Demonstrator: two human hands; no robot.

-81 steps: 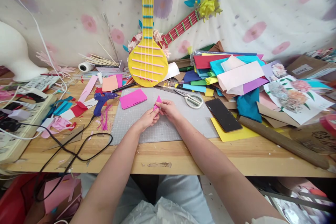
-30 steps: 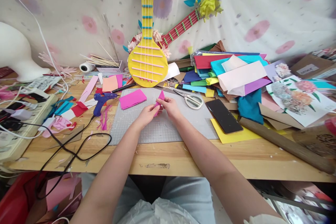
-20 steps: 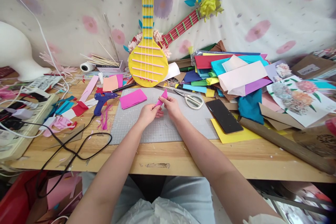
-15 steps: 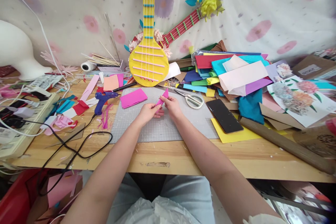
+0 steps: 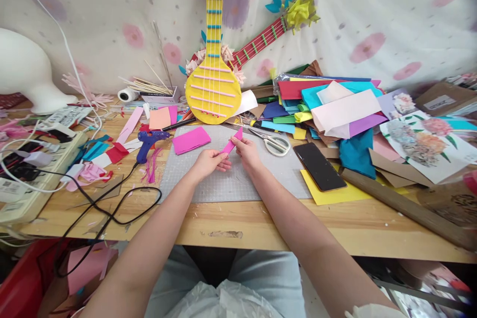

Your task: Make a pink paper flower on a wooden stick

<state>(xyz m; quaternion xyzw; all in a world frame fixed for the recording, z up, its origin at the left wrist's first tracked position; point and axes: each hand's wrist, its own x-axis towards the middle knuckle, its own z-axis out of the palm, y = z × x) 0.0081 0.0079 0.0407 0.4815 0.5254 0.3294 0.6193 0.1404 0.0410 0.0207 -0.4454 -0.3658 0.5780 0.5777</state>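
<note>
head view: cluttered wooden table [image 5: 261, 223], grey cutting mat [image 5: 231, 184], floral cloth backdrop [image 5: 372, 15].

Pink paper strip [image 5: 231, 144], grey gridded mat [image 5: 238, 181], blue glue gun [image 5: 148, 140], yellow cardboard guitar [image 5: 212, 79], white floral-spotted cloth [image 5: 372, 20].

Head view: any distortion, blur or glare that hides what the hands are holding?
Head view: wide-angle bend curves the wooden table edge and smears the corners; light is soft and even, no glare. The centre is sharp: left hand and right hand pinch a small folded magenta paper strip over the grey cutting mat.
</note>
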